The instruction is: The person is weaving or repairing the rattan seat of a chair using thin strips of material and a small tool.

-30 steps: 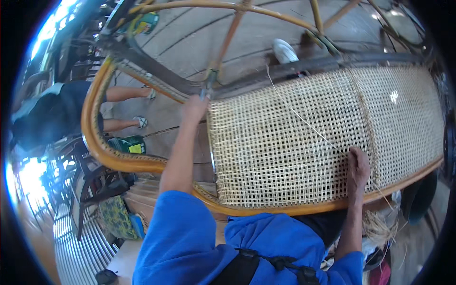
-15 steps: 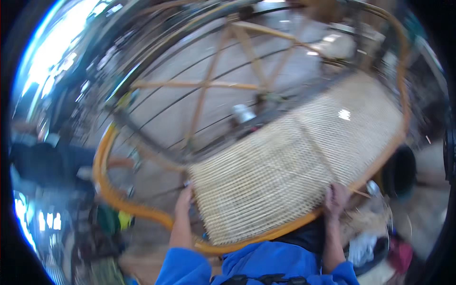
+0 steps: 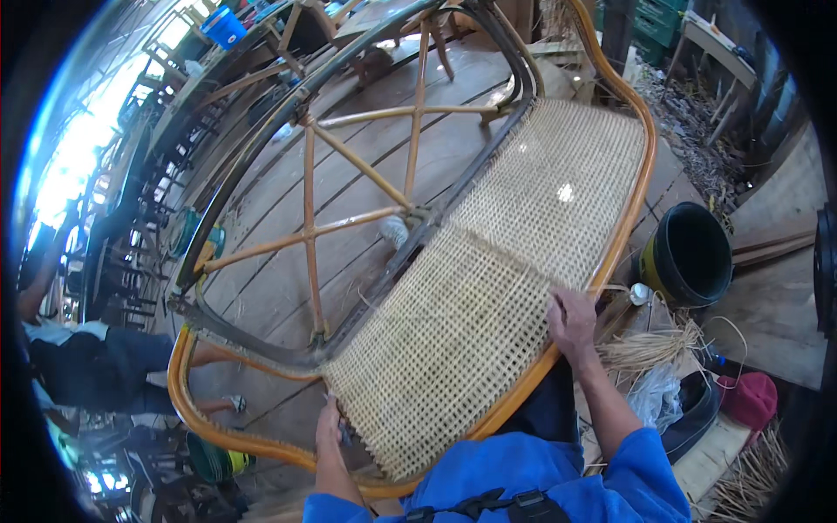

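A large chair or settee frame of rattan (image 3: 629, 228) lies tilted before me, its panel of pale woven cane (image 3: 440, 349) slanting from lower left to upper right. My left hand (image 3: 329, 436) is closed at the panel's lower left edge, inside the curved orange-brown rail; what its fingers hold is partly hidden. My right hand (image 3: 573, 324) rests on the panel's right edge by the rail, its fingers curled at the end of a darker line across the weave. A thin cane strand (image 3: 607, 288) sticks out to the right beside these fingers.
Right of the frame stands a dark bucket (image 3: 693, 253). Near it lie a bundle of loose cane strips (image 3: 654, 344), a clear plastic bag (image 3: 656, 397) and a dark red cap (image 3: 750, 399). A person (image 3: 105, 366) in dark shorts is at the left. Another bucket (image 3: 214, 458) stands lower left.
The view has turned and sharpened, so the frame and panel now slant more steeply. Both hands stay at about the same places on the panel's edges.
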A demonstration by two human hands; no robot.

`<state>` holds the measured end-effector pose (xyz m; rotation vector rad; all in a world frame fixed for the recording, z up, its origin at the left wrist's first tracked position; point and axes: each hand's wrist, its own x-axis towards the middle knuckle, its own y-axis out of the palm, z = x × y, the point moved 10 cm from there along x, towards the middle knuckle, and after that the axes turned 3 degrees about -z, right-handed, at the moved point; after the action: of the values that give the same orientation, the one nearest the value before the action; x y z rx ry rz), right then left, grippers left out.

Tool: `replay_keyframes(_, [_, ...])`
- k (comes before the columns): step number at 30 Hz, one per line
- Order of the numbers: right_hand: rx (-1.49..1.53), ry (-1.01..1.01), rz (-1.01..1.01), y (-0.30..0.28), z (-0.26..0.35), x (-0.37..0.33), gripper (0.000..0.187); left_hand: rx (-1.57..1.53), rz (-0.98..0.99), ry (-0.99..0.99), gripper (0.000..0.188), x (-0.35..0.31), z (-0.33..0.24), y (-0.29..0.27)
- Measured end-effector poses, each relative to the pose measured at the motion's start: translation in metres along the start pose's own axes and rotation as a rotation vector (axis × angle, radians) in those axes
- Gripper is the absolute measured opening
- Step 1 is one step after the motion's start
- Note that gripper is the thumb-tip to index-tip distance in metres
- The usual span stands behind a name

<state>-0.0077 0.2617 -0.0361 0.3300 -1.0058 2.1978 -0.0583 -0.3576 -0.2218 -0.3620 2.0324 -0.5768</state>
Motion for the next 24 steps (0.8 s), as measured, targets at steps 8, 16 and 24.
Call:
replay_keyframes(8, [-0.068,-0.176,-0.038,0.024,-0.026,0.047,0.008,-0.176,0.029,0.041,0.054,-0.001,-0.019,0.044])
replay_keyframes(16, [-0.08,-0.011,0.388,0.13,0.023,0.027,0.017,0.414,-0.486,0.319,0.052,-0.079,-0.086,-0.011])
replay_keyframes(24, [-0.379,-0.452,0.917,0.276,0.049,-0.012,0.016,-0.088,-0.051,0.457,0.03,-0.047,-0.138,0.035])
